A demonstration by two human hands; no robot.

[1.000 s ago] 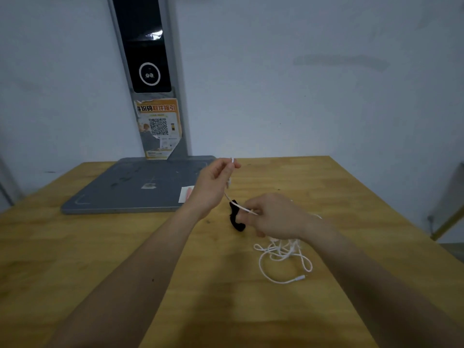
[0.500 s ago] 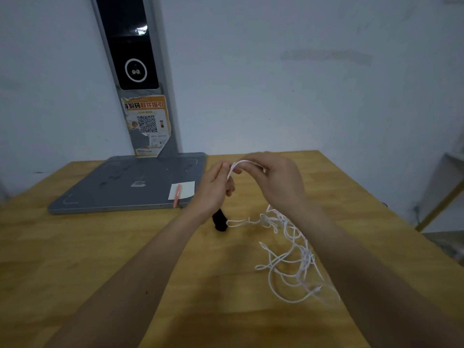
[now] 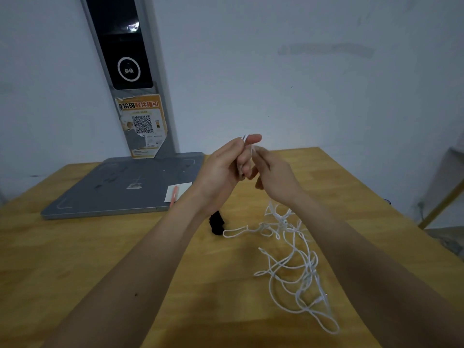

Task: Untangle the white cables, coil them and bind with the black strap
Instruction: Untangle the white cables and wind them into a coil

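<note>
two bare forearms enter from the bottom corners of the frame, cut off by its lower edge, and meet just above centre. low and right of centre the white cables (image 3: 295, 259) lie in a loose tangle on the wooden table (image 3: 75, 259), loops crossing so often that single strands are hard to follow; part of the bundle rises toward the right wrist and passes out of sight behind it. at centre the black strap (image 3: 217, 223) rests on the table, its upper end hidden by the left wrist. above it, the left hand (image 3: 226, 167) pinches a short white cable end at its raised fingertips, while the right hand (image 3: 275, 175), fingers curled, grips the strand just beside it; the palm side is hidden. left of centre a grey scanner base (image 3: 120, 189) carries a white card (image 3: 179, 190) and a pink pen (image 3: 174, 195), partly covered by the left arm. in the upper left its post (image 3: 130, 71) runs off the top edge, bearing an orange qr sticker (image 3: 143, 124).
</note>
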